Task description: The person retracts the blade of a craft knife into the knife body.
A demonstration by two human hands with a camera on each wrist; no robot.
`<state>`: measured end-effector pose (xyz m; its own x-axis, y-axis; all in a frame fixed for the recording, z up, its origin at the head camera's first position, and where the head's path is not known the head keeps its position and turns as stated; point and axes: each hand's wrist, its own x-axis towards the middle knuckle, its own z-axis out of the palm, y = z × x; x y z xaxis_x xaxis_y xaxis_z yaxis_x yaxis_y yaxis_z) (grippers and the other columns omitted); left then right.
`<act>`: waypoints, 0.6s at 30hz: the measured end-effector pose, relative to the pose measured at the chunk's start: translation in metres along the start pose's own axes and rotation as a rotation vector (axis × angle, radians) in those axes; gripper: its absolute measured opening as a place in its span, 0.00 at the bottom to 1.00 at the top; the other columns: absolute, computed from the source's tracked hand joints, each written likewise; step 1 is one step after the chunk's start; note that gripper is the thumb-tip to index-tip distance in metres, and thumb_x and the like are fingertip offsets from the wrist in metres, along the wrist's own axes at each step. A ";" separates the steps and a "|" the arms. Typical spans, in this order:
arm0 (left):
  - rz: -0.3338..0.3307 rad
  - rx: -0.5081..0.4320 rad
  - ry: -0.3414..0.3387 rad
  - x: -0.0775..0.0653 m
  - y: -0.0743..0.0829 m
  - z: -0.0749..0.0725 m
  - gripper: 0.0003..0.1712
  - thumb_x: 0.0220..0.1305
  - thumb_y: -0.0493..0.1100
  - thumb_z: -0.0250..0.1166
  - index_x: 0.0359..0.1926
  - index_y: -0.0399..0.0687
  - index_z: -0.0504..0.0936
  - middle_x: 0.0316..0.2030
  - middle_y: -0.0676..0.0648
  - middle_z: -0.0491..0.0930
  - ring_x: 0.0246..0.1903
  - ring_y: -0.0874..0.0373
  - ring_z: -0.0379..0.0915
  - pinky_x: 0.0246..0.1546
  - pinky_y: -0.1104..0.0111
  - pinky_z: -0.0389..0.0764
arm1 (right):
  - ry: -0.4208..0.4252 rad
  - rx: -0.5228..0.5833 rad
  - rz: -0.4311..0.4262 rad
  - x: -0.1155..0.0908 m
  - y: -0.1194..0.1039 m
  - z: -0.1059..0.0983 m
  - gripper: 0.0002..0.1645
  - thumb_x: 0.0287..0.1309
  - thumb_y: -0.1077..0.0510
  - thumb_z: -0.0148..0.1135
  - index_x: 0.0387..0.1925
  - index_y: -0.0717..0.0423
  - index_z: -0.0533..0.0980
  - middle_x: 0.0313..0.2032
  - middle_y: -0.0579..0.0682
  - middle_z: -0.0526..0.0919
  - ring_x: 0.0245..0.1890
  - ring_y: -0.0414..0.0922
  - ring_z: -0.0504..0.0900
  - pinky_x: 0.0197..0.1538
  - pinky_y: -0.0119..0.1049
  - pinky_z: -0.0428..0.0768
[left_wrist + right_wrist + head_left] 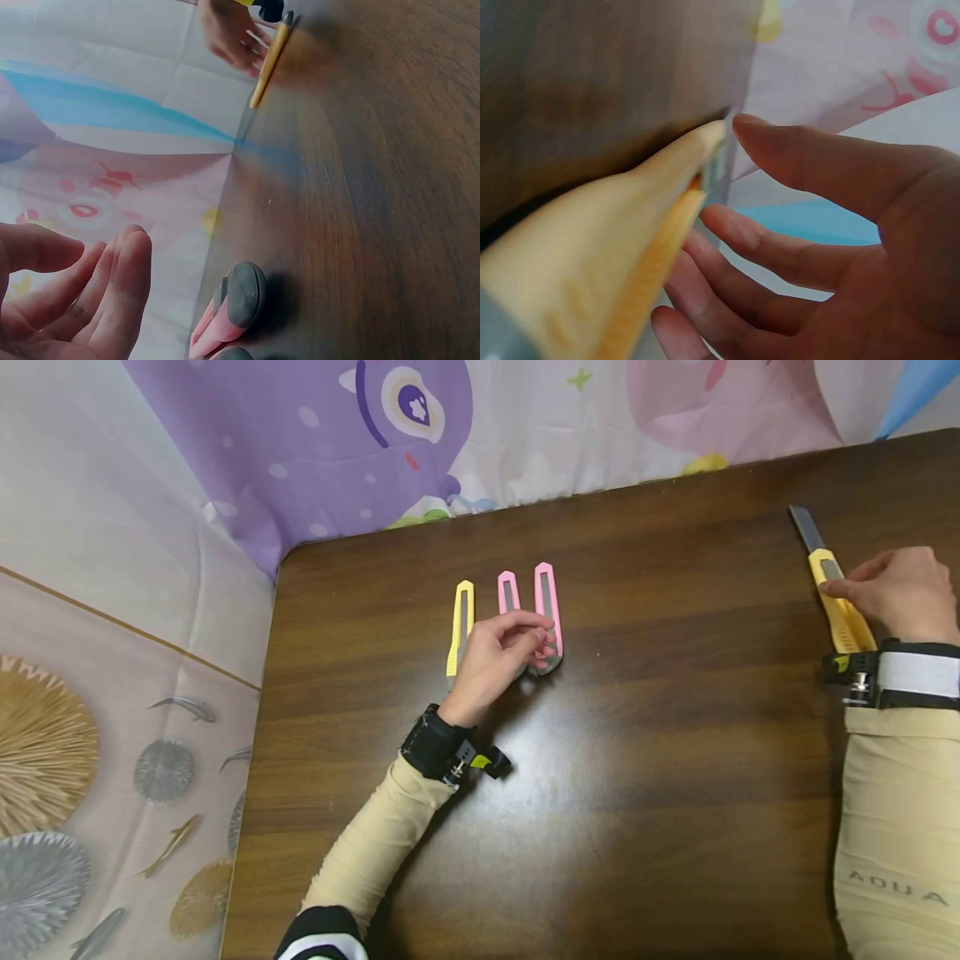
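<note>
My left hand (498,652) hovers over the lower parts of two pink utility knives, its fingers loosely bent with nothing between them. In the left wrist view, thumb and fingertips stand apart. The first pink knife (507,583) is partly hidden by that hand; the second pink knife (546,585) lies just right of it. A yellow utility knife (462,610) lies to their left. At the far right, my right hand (903,593) is beside another yellow utility knife (823,597) with its blade (806,528) extended. The right wrist view shows the thumb and fingers spread around its edge, not closed on it.
A brown wooden table (637,777) carries all the knives. Along its back edge hangs a cartoon-patterned curtain (525,427), and a patterned cloth (135,610) hangs at the left side.
</note>
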<state>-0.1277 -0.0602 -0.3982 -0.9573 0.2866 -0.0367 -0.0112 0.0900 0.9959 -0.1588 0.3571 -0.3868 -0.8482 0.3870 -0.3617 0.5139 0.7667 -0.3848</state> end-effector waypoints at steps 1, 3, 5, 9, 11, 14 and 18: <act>0.000 0.001 0.000 0.000 0.000 0.000 0.11 0.68 0.31 0.59 0.47 0.28 0.80 0.38 0.30 0.83 0.35 0.40 0.83 0.35 0.61 0.90 | -0.014 0.001 0.009 0.001 0.002 0.001 0.36 0.68 0.44 0.51 0.56 0.75 0.68 0.56 0.79 0.67 0.47 0.68 0.68 0.36 0.55 0.72; 0.000 0.005 0.001 0.000 0.000 0.000 0.11 0.68 0.31 0.59 0.47 0.28 0.80 0.38 0.30 0.83 0.35 0.42 0.83 0.35 0.61 0.90 | -0.030 0.001 0.017 0.004 0.006 0.003 0.35 0.68 0.44 0.53 0.55 0.76 0.68 0.55 0.79 0.67 0.45 0.68 0.69 0.36 0.55 0.73; 0.000 0.006 0.001 0.000 0.000 0.000 0.11 0.68 0.31 0.59 0.47 0.27 0.80 0.38 0.30 0.83 0.34 0.43 0.84 0.35 0.61 0.90 | -0.034 -0.006 0.019 0.005 0.008 0.004 0.35 0.66 0.44 0.55 0.54 0.76 0.68 0.54 0.80 0.67 0.44 0.68 0.71 0.35 0.55 0.75; -0.002 0.006 0.000 0.000 0.000 0.000 0.12 0.68 0.31 0.59 0.48 0.26 0.80 0.37 0.31 0.83 0.34 0.42 0.84 0.35 0.60 0.89 | -0.041 -0.034 0.015 0.007 0.010 0.005 0.36 0.64 0.44 0.58 0.52 0.76 0.69 0.53 0.80 0.68 0.43 0.67 0.72 0.33 0.53 0.75; -0.005 0.002 -0.001 0.000 0.000 0.000 0.12 0.68 0.31 0.58 0.48 0.26 0.79 0.37 0.31 0.83 0.35 0.42 0.83 0.35 0.60 0.89 | -0.054 -0.052 0.011 0.007 0.009 0.005 0.37 0.64 0.43 0.58 0.52 0.76 0.69 0.52 0.80 0.68 0.42 0.66 0.72 0.32 0.51 0.75; -0.010 -0.008 -0.002 0.000 -0.001 0.001 0.12 0.68 0.31 0.58 0.48 0.25 0.79 0.37 0.31 0.83 0.35 0.42 0.83 0.36 0.60 0.89 | -0.071 -0.075 -0.008 0.008 0.008 0.003 0.38 0.64 0.42 0.59 0.52 0.77 0.68 0.50 0.79 0.69 0.39 0.64 0.73 0.28 0.45 0.75; -0.011 -0.018 -0.005 0.000 -0.002 0.001 0.12 0.68 0.30 0.58 0.48 0.25 0.79 0.37 0.31 0.83 0.33 0.44 0.84 0.36 0.59 0.90 | -0.072 -0.069 -0.049 0.009 0.008 0.001 0.37 0.64 0.43 0.59 0.51 0.77 0.69 0.44 0.78 0.72 0.33 0.60 0.75 0.22 0.37 0.74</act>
<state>-0.1277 -0.0589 -0.4001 -0.9558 0.2900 -0.0478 -0.0270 0.0754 0.9968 -0.1624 0.3661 -0.3937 -0.8595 0.3117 -0.4050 0.4594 0.8184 -0.3451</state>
